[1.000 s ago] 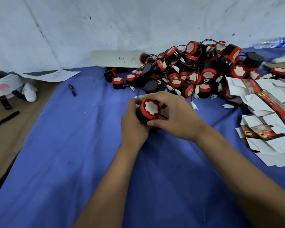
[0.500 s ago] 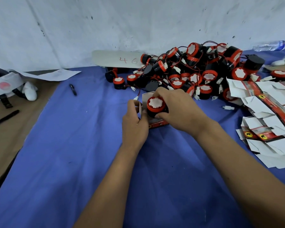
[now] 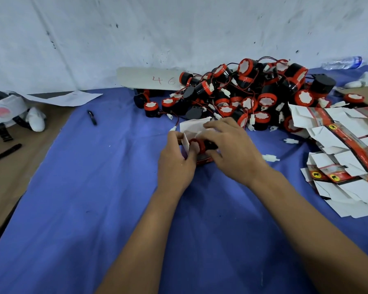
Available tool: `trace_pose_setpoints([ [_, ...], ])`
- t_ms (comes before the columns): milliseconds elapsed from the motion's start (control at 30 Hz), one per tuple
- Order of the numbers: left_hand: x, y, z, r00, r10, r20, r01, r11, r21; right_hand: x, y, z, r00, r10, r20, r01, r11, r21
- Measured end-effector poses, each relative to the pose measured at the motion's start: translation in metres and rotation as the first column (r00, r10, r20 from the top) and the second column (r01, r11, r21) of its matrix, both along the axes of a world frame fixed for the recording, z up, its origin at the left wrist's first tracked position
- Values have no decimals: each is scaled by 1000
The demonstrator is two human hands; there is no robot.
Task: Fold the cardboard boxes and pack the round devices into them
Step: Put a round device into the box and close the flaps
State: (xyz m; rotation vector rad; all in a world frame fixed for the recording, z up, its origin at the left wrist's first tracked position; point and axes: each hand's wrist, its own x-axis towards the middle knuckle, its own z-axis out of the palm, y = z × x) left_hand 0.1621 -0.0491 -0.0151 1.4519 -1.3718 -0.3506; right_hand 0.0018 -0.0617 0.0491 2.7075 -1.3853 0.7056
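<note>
- The left hand (image 3: 175, 160) is pinching a white side flap of the cardboard box (image 3: 197, 132), steadying it on the blue surface (image 3: 94, 209).
- The right hand (image 3: 229, 149) is curling its grip round the round device (image 3: 197, 145), which is sitting partly inside the box, its red rim showing.
- The flaps are standing open; one could be getting trapped under the device and creasing.
- The device's wire is hidden here; if it is trailing outside, closing could be pinching it.
- The pile of devices (image 3: 242, 94) and the flat boxes (image 3: 338, 145) are lying near; a stray elbow could be scattering them.
</note>
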Motion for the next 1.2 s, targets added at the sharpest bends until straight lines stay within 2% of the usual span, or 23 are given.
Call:
trace_pose_setpoints([
  [67, 0, -1, -1, 1000, 18, 14, -18, 1000, 10, -12, 0, 4, 990, -141, 10, 141, 989, 38],
  [133, 2, -1, -2, 999, 36, -22, -36, 999, 20, -26, -2, 13, 951, -302, -66, 308, 944, 120],
  [233, 1, -2, -2, 996, 51, -69, -49, 998, 32, -38, -1, 29, 920, -392, -11, 387, 903, 185],
  [333, -1, -3, -3, 996, 74, -56, -73, 997, 33, -31, 5, 41, 936, -289, 203, 266, 955, 131],
  [400, -1, -4, -4, 993, 93, -70, -90, 995, 40, -18, 8, 45, 944, -190, 270, 181, 982, 58],
  [433, -2, -4, -4, 993, 92, -77, -90, 995, 35, -12, 7, 44, 957, -169, 238, 166, 986, 34],
  [533, -2, -4, -4, 995, 71, -67, -71, 997, -3, 8, 4, 32, 984, -175, -32, 177, 983, 48],
  [600, -2, -5, -4, 995, 68, -75, -69, 998, -13, 18, 1, 23, 972, -202, -118, 211, 975, 64],
  [767, -6, -5, -3, 997, 38, -74, -39, 999, -23, 27, -13, 22, 968, -240, -77, 250, 952, 175],
  [900, -6, -5, -2, 998, 28, -56, -30, 999, -31, 34, -27, 27, 957, -253, -142, 275, 947, 167],
  [967, -6, -3, -1, 998, 19, -62, -22, 999, -45, 35, -31, 30, 961, -248, -121, 267, 947, 181],
  [1200, -5, -2, 0, 996, -1, -89, -3, 999, -50, 34, -41, 35, 973, -208, -101, 230, 902, 366],
])
